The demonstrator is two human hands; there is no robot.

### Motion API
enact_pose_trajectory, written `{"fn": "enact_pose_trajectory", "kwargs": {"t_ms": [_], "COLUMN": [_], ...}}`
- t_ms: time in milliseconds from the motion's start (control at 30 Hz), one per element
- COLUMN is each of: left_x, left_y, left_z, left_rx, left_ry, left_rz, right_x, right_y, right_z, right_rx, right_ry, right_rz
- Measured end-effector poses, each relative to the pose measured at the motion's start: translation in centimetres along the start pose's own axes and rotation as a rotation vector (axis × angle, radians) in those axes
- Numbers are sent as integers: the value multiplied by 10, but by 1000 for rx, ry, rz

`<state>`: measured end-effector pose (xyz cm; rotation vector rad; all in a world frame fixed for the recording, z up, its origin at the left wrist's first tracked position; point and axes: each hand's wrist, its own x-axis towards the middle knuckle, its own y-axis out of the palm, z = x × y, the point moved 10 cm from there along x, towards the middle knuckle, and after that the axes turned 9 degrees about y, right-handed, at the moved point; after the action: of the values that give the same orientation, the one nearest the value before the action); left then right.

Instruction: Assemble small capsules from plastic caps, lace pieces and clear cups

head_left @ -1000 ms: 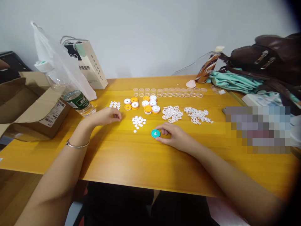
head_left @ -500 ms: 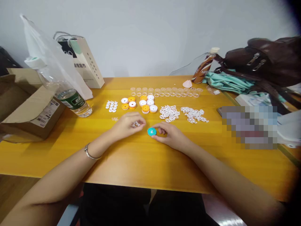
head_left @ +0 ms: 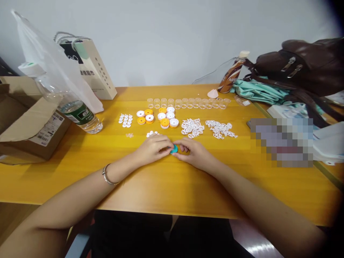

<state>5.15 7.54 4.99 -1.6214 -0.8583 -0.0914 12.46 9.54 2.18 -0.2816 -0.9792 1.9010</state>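
Note:
A small round teal disc (head_left: pixel 175 149) is held just above the table, between my two hands. My right hand (head_left: pixel 198 153) grips its right edge between thumb and forefinger, the other fingers curled. The fingertips of my left hand (head_left: pixel 153 147) are pinched together over the disc's left part and cover its middle. Whatever they hold there is hidden. Just behind my left hand lies a small cluster of white round pieces (head_left: pixel 152 134). To its left are tiny clear rings (head_left: pixel 129 135) and white pegged discs (head_left: pixel 125 120).
Orange and white wheels (head_left: pixel 165 123), clear cups (head_left: pixel 191 103) and white openwork pieces (head_left: pixel 192 128) lie behind my hands. A water bottle (head_left: pixel 80 114), cardboard box (head_left: pixel 34 136) and paper bag (head_left: pixel 99 71) stand left. A brown bottle (head_left: pixel 231 76) and backpack (head_left: pixel 311 68) are right.
My left hand has moved right, from above the small white pieces onto the teal disc, uncovering those pieces. My right hand still holds the disc, now tilted.

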Motion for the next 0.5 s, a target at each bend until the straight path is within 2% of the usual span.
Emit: {"fn": "enact_pose_trajectory", "kwargs": {"t_ms": [267, 500], "left_x": [-3, -7], "left_y": [-3, 0], "left_z": [-4, -13], "left_rx": [61, 169], "left_ry": [99, 230], "left_rz": [-13, 40], "right_x": [0, -2], "right_y": [-2, -3], "right_z": [-5, -2], "right_rx": [31, 28], "right_ry": [19, -23], "right_rz": [-37, -34]}}
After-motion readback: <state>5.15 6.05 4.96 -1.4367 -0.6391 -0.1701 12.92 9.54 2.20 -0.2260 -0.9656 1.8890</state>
